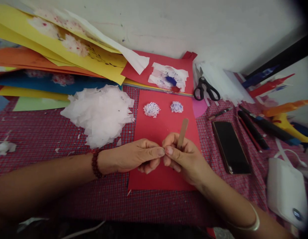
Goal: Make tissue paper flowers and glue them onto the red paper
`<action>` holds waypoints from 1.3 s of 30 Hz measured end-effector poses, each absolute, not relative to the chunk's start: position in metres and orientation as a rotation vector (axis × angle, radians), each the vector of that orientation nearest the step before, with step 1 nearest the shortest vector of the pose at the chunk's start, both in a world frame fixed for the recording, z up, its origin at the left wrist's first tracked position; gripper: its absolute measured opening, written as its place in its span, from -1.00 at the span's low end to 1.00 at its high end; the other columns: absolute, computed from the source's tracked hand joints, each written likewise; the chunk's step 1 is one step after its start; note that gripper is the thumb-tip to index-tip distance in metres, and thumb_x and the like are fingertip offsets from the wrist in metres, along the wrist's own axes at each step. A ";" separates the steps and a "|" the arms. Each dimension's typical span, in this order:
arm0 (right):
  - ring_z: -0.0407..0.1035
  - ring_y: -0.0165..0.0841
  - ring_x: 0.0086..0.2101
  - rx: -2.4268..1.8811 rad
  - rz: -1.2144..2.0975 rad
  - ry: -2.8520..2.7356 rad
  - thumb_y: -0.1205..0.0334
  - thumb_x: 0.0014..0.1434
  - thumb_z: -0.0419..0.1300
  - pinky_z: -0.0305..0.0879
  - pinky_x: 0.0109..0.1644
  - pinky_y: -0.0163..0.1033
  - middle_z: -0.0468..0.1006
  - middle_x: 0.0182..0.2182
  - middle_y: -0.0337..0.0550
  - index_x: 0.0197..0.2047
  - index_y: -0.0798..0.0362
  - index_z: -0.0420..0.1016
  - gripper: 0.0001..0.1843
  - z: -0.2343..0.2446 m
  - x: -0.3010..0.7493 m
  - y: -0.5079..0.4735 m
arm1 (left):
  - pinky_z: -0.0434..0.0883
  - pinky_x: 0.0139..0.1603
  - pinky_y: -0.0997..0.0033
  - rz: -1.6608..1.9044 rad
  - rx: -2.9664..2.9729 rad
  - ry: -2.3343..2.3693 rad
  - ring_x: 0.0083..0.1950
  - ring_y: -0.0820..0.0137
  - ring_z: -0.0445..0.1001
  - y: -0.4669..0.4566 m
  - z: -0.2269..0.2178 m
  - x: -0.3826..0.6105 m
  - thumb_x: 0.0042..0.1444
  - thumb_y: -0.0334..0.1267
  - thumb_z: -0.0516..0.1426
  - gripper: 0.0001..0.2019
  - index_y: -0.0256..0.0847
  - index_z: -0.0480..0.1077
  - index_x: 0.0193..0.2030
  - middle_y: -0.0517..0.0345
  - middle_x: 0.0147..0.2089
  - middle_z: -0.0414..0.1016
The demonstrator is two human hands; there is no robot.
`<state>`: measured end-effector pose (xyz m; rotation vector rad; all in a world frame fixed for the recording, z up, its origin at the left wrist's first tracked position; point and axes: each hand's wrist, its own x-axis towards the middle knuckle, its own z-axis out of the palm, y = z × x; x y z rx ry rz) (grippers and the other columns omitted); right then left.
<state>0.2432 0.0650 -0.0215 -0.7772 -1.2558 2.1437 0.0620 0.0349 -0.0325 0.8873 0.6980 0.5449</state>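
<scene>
Over the lower half of a red paper sheet [154,179], my two hands meet with their fingertips touching. My left hand [144,155] is closed in a pinch, and whatever lies between its fingers is hidden. A flat wooden craft stick [183,131] points up from my right hand [180,153], whose thumb and forefinger also pinch together beside the left fingertips. Two small round paper tufts, a white tuft speckled with purple [151,109] and a bluer tuft [177,107], sit on the sheet's upper part. A heap of white tissue pieces [101,113] lies left of the sheet.
Behind the sheet, a paint-stained tissue [169,78] lies on more red paper. Black-handled scissors [205,88], a phone [230,147], pens [253,129] and a white case [285,191] are on the right. Stacked coloured papers [56,56] reach the wall at left. A checked cloth [44,139] covers the table.
</scene>
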 end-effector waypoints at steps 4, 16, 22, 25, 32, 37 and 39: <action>0.07 -0.60 -0.71 -0.778 2.157 -1.283 0.05 0.18 0.31 -0.05 -0.69 -0.43 0.47 -0.61 -0.37 -0.35 0.02 0.33 -0.71 -0.019 0.244 0.064 | 0.15 -0.59 0.56 0.522 0.858 0.681 -0.63 0.59 0.17 0.034 -0.034 0.062 0.13 0.28 0.15 -0.45 -0.27 0.37 -0.46 0.32 -0.63 0.29; 0.11 -0.62 -0.71 -0.753 2.200 -1.326 0.02 0.16 0.33 -0.01 -0.71 -0.48 0.44 -0.60 -0.37 -0.36 0.03 0.31 -0.68 -0.012 0.245 0.061 | 0.09 -0.61 0.55 0.483 0.708 0.591 -0.65 0.58 0.17 0.026 -0.038 0.065 0.11 0.26 0.18 -0.43 -0.26 0.31 -0.57 0.29 -0.67 0.27; 0.12 -0.62 -0.71 -0.740 2.192 -1.305 0.03 0.19 0.30 0.01 -0.71 -0.49 0.46 -0.59 -0.36 -0.33 0.04 0.33 -0.71 -0.011 0.245 0.060 | 0.10 -0.62 0.54 0.510 0.613 0.525 -0.66 0.57 0.16 0.025 -0.037 0.067 0.08 0.21 0.23 -0.42 -0.25 0.28 -0.66 0.27 -0.69 0.25; 0.11 -0.61 -0.70 -0.768 2.162 -1.357 0.01 0.20 0.28 0.00 -0.71 -0.48 0.47 -0.59 -0.34 -0.33 0.04 0.33 -0.70 -0.008 0.245 0.059 | 0.12 -0.63 0.54 0.500 0.591 0.522 -0.67 0.56 0.17 0.025 -0.037 0.068 0.04 0.22 0.26 -0.42 -0.24 0.28 -0.66 0.27 -0.71 0.25; 0.29 -0.52 -0.55 -0.809 1.813 -1.684 0.09 0.27 0.22 0.23 -0.52 -0.39 0.48 -0.51 -0.27 -0.34 0.04 0.36 -0.77 -0.001 0.251 0.059 | 0.10 -0.62 0.52 0.514 0.624 0.493 -0.65 0.56 0.16 0.025 -0.038 0.067 0.11 0.19 0.22 -0.47 -0.24 0.31 -0.60 0.30 -0.68 0.25; 0.38 -0.49 -0.48 -0.897 1.479 -1.913 0.21 0.31 0.14 0.30 -0.41 -0.35 0.51 -0.49 -0.26 -0.31 0.04 0.38 -0.85 -0.004 0.257 0.058 | 0.06 -0.58 0.50 0.637 0.700 0.616 -0.63 0.57 0.13 0.021 -0.037 0.071 0.18 0.19 0.14 -0.45 -0.24 0.28 -0.59 0.28 -0.66 0.24; 0.40 -0.50 -0.49 -0.892 1.400 -1.960 0.24 0.32 0.12 0.32 -0.41 -0.37 0.52 -0.49 -0.26 -0.30 0.04 0.38 -0.86 -0.004 0.257 0.058 | 0.04 -0.58 0.50 0.682 0.699 0.678 -0.63 0.57 0.12 0.017 -0.036 0.075 0.23 0.15 0.11 -0.46 -0.24 0.26 -0.59 0.29 -0.66 0.22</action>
